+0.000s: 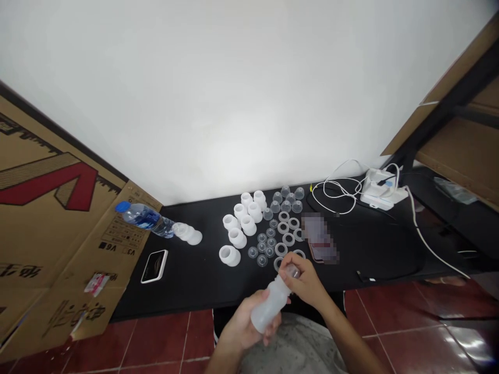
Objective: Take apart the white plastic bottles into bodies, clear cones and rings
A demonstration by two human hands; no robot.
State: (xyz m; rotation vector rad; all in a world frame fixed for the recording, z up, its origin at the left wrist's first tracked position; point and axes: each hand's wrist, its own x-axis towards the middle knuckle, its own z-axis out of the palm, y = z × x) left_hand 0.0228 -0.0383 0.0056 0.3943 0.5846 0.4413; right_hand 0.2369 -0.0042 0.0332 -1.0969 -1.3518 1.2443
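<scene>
My left hand [249, 319] is wrapped round the body of a translucent white baby bottle [268, 306], which is tilted with its top toward the upper right. The fingers of my right hand [306, 283] are closed on a clear cap [292, 270] at the bottle's top end. Whether the cap is fully seated there I cannot tell, as the fingers partly cover it. Just beyond my hands lie several whitish rings [281, 249], small clear nipples [262, 261] and clear domed caps [297, 206]. Left of these stand several open white bottles [230, 256].
At the table's left are a water bottle [146, 217], another white bottle [187, 234] and a white phone [155, 266]. A blurred-out phone [319, 239] lies right of the rings. White cables and a power strip [380, 189] sit farther right. Cardboard [74, 249] borders the left side.
</scene>
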